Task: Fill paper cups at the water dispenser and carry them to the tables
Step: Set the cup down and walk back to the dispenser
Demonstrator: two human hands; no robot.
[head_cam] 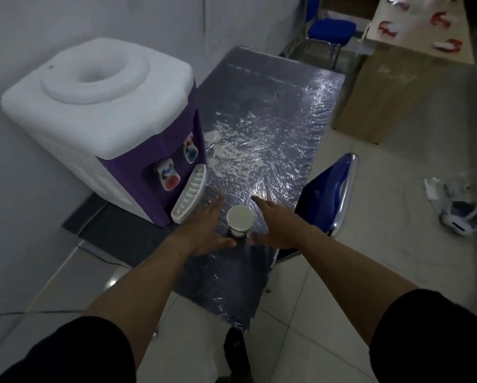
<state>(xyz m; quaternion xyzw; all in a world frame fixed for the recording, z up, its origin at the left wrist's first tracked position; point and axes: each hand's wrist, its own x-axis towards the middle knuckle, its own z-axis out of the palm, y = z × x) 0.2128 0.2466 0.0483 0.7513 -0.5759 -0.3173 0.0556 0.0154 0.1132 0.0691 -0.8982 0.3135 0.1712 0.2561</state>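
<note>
A white paper cup (240, 220) stands upright on the plastic-wrapped dark table (270, 128), close to its near end. My left hand (207, 230) lies open just left of the cup, fingers spread, thumb near the cup's base. My right hand (273, 226) is open just right of it, fingers pointing away from me. Neither hand grips the cup. The white and purple water dispenser (107, 125) stands at the table's left, with a red tap (169, 179), a blue tap (191, 150) and a white drip tray (189, 193).
A blue chair (328, 194) is pushed against the table's right side. Another blue chair (330, 30) stands at the far end. A wooden desk (414, 31) with red and white items is at the top right. Crumpled white litter (458, 214) lies on the tiled floor.
</note>
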